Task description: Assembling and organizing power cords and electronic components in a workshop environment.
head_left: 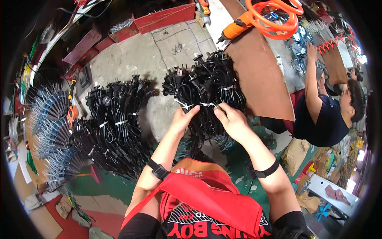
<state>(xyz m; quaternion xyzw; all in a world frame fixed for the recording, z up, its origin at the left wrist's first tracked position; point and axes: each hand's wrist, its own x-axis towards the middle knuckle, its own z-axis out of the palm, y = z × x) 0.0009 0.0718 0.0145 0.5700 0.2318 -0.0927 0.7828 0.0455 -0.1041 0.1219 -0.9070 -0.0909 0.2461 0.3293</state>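
Note:
A pile of black power cords with plugs at the far end lies at the table's near edge, in front of me. White ties bind the cords into bundles. My left hand closes on the near side of a cord bundle, its thumb beside the tie. My right hand has thumb and finger together at another white tie on the bundle; the fingers beneath are partly hidden. To the left, a second heap of tied black cords hangs over the table edge.
Orange power screwdriver and coiled orange hose lie beside brown cardboard. Red bins stand at the back. Blue wire bundles and an orange-handled tool are left. A co-worker reaches over the table at right.

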